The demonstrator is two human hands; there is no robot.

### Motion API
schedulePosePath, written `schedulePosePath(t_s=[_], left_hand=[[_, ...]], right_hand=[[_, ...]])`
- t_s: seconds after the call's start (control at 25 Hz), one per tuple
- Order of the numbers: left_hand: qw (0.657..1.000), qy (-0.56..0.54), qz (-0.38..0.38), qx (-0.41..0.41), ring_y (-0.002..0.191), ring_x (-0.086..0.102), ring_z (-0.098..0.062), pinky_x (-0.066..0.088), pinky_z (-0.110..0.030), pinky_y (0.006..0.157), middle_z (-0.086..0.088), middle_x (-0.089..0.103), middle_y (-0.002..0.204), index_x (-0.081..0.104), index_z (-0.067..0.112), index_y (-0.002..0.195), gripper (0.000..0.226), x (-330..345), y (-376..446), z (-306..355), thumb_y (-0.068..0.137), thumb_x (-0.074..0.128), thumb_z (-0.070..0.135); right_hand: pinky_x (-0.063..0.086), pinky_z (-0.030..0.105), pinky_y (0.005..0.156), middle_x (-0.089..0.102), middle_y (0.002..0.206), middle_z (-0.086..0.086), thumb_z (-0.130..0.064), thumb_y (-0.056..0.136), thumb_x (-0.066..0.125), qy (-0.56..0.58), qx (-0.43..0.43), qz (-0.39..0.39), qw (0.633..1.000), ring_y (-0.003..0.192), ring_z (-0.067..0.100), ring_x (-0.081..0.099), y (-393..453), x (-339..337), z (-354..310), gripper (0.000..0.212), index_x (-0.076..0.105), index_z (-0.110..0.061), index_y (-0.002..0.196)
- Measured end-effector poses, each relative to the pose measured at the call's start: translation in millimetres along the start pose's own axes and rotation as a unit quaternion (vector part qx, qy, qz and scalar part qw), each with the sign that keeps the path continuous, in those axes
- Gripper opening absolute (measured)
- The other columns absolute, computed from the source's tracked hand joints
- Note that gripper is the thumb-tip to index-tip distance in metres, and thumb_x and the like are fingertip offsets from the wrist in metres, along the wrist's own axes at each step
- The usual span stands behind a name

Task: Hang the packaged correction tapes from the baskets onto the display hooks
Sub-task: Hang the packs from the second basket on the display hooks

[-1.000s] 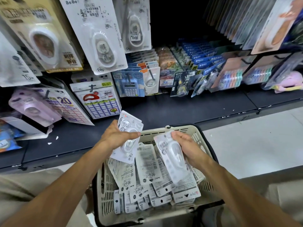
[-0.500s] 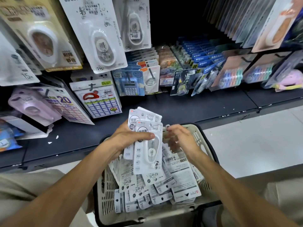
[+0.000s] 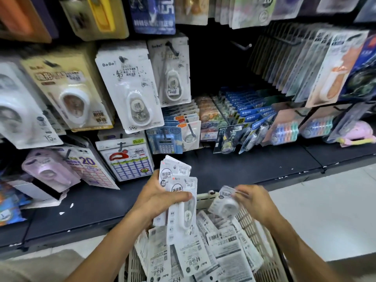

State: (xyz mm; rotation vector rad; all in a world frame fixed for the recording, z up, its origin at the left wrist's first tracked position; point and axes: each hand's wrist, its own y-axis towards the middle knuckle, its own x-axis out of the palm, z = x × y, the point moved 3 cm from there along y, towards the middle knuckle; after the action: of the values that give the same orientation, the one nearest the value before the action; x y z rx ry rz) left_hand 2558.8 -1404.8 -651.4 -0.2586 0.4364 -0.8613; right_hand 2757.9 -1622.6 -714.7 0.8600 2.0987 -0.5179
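Note:
My left hand (image 3: 157, 197) grips a fanned stack of white packaged correction tapes (image 3: 181, 202) upright above the basket. My right hand (image 3: 253, 201) pinches one more blurred correction tape pack (image 3: 224, 202) over the basket's far rim. The cream plastic basket (image 3: 262, 249) below holds several loose packs (image 3: 223, 253), mostly lying back side up. An empty display hook (image 3: 242, 45) sticks out of the dark gap in the upper middle of the rack. Other hooks carry hanging packs.
Large white BoBo tape packs (image 3: 130, 92) hang at the upper left. Blue stationery cards (image 3: 246, 110) and coloured tape rolls (image 3: 284, 130) fill the lower rows. A dark shelf ledge (image 3: 234, 167) runs behind the basket. Pale floor tiles (image 3: 325, 210) lie at the right.
The camera has tilted up, so more of the rack shows. My right hand has lifted a pack out of the basket. My left hand still holds its stack, now a little higher.

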Motion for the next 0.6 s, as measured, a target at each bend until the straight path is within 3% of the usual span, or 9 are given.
schedulePosePath(t_s=[0.08,0.16,0.32,0.48,0.6], left_hand=[[1.000,0.006,0.009,0.025,0.088,0.076,-0.009,0.060,-0.033,0.082,0.013,0.080,0.094,0.063,0.031,0.110,0.076,-4.9,1.7,13.4,0.042,0.097,0.035],[0.999,-0.004,-0.003,0.042,0.088,0.077,-0.010,0.058,-0.029,0.078,0.009,0.080,0.098,0.064,0.028,0.113,0.074,-7.4,0.8,22.9,0.049,0.100,0.029],[0.996,-0.011,-0.046,0.076,0.084,0.077,-0.006,0.056,-0.026,0.071,0.012,0.080,0.096,0.060,0.031,0.115,0.083,-5.7,-11.9,39.3,0.042,0.097,0.039],[0.992,-0.035,-0.083,0.083,0.092,0.078,-0.015,0.060,-0.042,0.085,0.006,0.081,0.101,0.061,0.029,0.117,0.083,-2.2,-21.3,48.2,0.042,0.096,0.038],[0.986,-0.084,-0.114,0.085,0.096,0.078,-0.023,0.063,-0.043,0.083,0.000,0.081,0.105,0.065,0.027,0.117,0.078,4.6,-26.2,54.7,0.047,0.097,0.032]], right_hand=[[0.051,0.028,0.062,0.075,0.076,0.000,-0.014,0.090,0.074,0.195,-0.045,0.031,0.979,0.068,0.008,0.065,11.2,-47.1,-34.9,0.008,0.076,-0.018,0.084],[0.051,0.019,0.058,0.077,0.076,-0.001,-0.014,0.087,0.076,0.303,-0.069,0.002,0.950,0.065,0.005,0.067,13.0,-81.3,-64.8,0.009,0.080,-0.022,0.085],[0.051,0.019,0.055,0.075,0.072,0.000,-0.028,0.079,0.075,0.369,-0.070,-0.034,0.926,0.062,0.009,0.067,-1.3,-105.9,-88.3,0.010,0.079,-0.019,0.077],[0.050,0.020,0.051,0.072,0.067,-0.001,-0.023,0.077,0.082,0.363,-0.064,-0.087,0.926,0.057,0.009,0.066,-12.4,-96.5,-120.7,0.010,0.075,-0.021,0.069],[0.051,0.025,0.048,0.072,0.066,0.003,-0.028,0.067,0.087,0.444,-0.036,-0.031,0.895,0.053,0.014,0.066,-15.9,-78.7,-146.0,0.019,0.069,-0.023,0.069]])
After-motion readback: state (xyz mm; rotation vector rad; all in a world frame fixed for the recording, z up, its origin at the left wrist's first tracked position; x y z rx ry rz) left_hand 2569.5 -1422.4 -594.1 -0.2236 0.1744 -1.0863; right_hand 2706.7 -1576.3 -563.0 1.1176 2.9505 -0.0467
